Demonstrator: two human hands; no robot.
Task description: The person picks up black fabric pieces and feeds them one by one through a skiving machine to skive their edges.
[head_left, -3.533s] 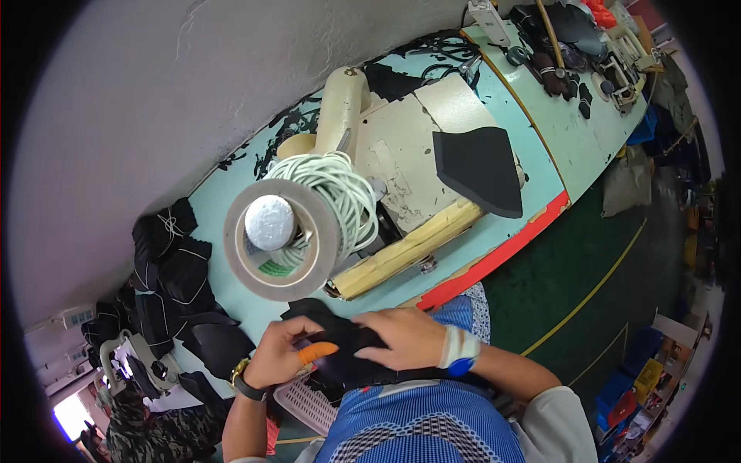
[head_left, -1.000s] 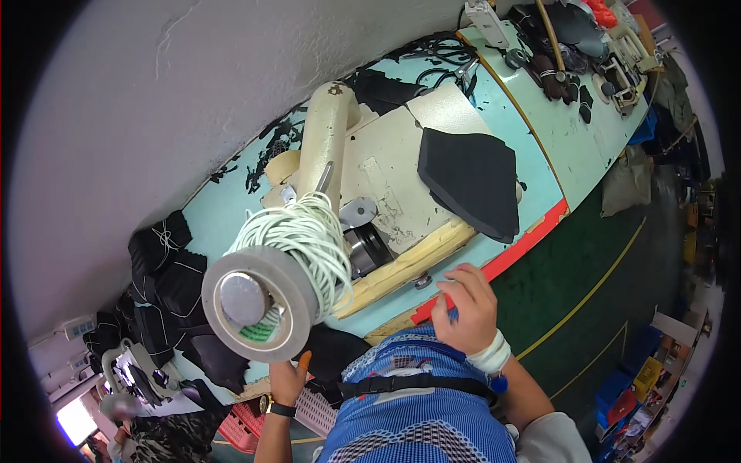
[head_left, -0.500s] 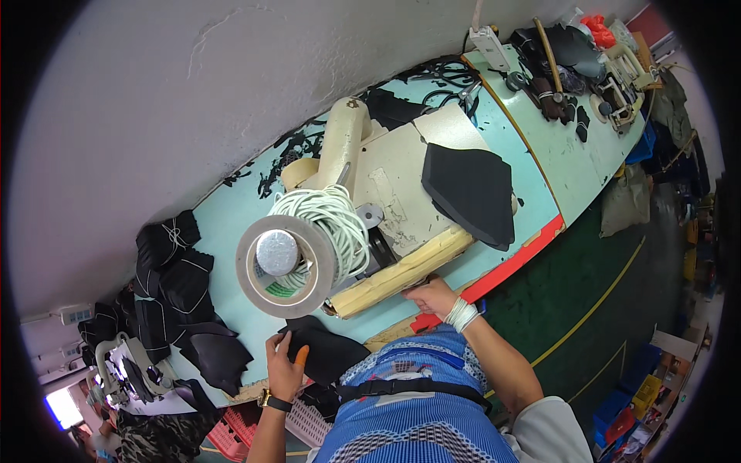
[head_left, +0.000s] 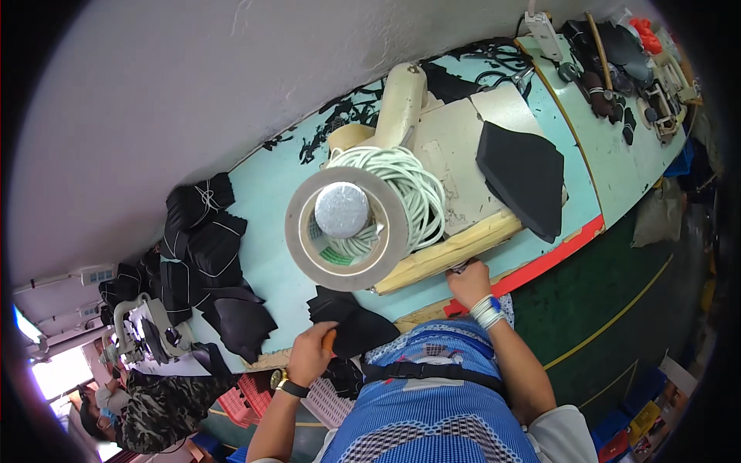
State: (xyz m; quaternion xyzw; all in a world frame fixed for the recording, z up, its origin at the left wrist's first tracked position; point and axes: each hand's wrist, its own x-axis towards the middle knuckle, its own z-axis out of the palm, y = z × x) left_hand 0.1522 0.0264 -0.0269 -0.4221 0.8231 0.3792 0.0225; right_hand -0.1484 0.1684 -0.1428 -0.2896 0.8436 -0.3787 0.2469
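My left hand [head_left: 310, 356] is closed at the left edge of a black, leather-like cut piece [head_left: 356, 324], which hangs over the table's near edge against my apron. An orange cover shows on one of its digits. My right hand [head_left: 469, 285] is a fist at the near edge, below the yellow-taped front of the machine bed. Something small and dark pokes out by its thumb, too hidden to name. A stack of black cut pieces [head_left: 521, 177] lies on the pale machine bed [head_left: 448, 166]. The tape roll [head_left: 297, 247] and coiled pale cord [head_left: 424, 193] sit on the machine's spool post.
Tied black bundles [head_left: 197, 204] line the left end of the light-blue table [head_left: 282, 181]. Scissors [head_left: 513, 81] and black scraps [head_left: 332, 127] lie along the wall. A red strip [head_left: 548, 251] edges the table. Pink baskets [head_left: 247, 401] stand below; a person in camouflage [head_left: 166, 409] is at left.
The view has shifted, so the table appears farther right. My left hand has closed at the black piece's edge. My right hand has turned into a tighter fist, with a dark thing showing.
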